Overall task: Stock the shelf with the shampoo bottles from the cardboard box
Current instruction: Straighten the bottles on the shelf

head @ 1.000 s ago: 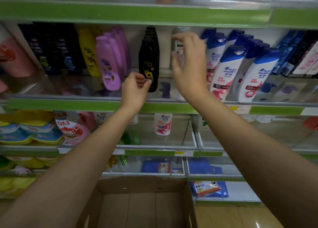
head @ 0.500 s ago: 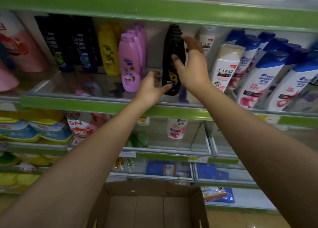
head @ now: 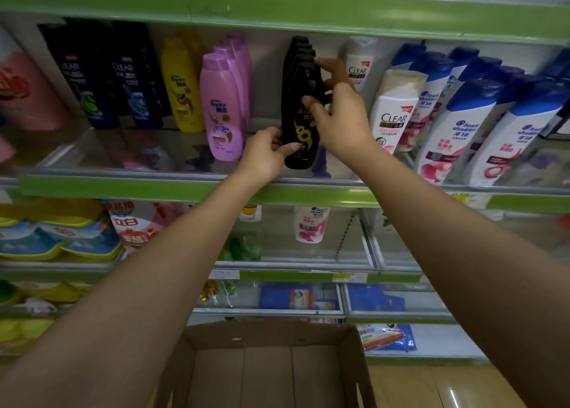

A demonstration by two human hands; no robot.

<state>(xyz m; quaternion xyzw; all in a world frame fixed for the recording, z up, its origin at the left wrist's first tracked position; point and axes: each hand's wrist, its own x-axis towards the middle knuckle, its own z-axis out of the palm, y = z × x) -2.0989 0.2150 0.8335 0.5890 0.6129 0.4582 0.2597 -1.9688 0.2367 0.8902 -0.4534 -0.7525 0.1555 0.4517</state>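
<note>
Both hands were on the front black shampoo bottle, standing upright on the shelf at the head of its row. The left hand pinched its lower side; the right hand curled round its upper body from the opposite side. The cardboard box, well below the grip, showed no bottles. Judged step: final straightening. Next move calls for squaring the label forward, then releasing without tipping the row behind.

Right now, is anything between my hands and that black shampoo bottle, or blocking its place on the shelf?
Nothing visible. Your left hand pinches the black shampoo bottle low down, and your right hand grips its side. It already stands on the shelf, fronting its own row.
</note>
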